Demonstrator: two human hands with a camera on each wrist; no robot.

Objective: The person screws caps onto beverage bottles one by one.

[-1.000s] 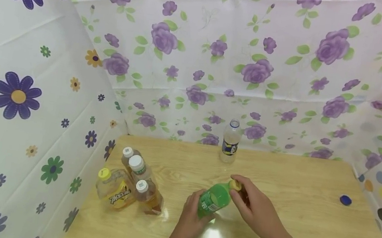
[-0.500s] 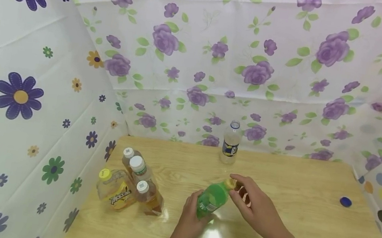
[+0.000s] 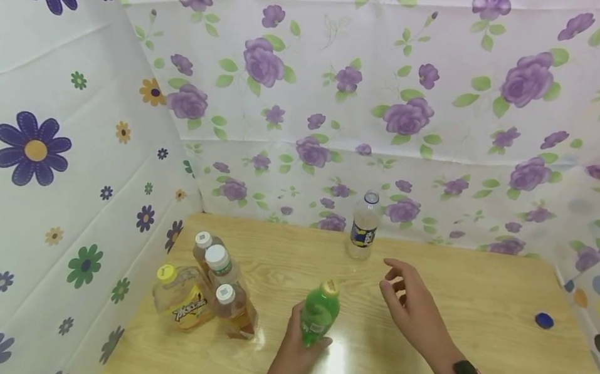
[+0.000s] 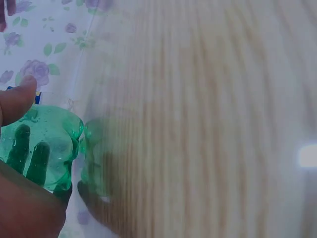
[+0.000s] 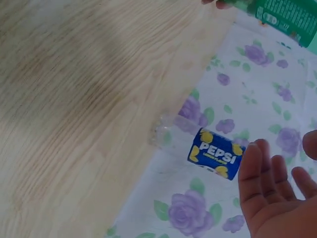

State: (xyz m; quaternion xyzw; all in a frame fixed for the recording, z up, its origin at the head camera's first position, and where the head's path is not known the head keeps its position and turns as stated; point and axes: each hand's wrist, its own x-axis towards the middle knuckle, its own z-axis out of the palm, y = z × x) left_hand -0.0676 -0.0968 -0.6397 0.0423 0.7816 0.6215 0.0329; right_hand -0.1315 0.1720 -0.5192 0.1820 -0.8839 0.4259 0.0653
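Observation:
My left hand (image 3: pixel 296 356) grips a green plastic bottle (image 3: pixel 319 311) around its lower body; a yellow cap (image 3: pixel 329 287) sits on its top. In the left wrist view the thumb and fingers wrap the clear green base (image 4: pixel 52 144), close to the tabletop; whether it touches the wood I cannot tell. Off to the right, my right hand (image 3: pixel 413 309) holds nothing, its fingers loosely bent. It is near an uncapped clear Pepsi bottle (image 3: pixel 364 230) that stands upright at the back, its blue label (image 5: pixel 215 152) readable in the right wrist view.
On the left of the wooden table (image 3: pixel 463 284) several capped bottles stand close together, among them a yellow-capped one (image 3: pixel 185 301) and a white-capped one (image 3: pixel 236 311). A loose blue cap (image 3: pixel 544 320) lies far right. Flowered sheets (image 3: pixel 302 86) wall the table in.
My right hand has let go of the yellow cap and drawn back, away to the right. The green bottle, tilted right before, is now more upright and slightly further left in my left hand.

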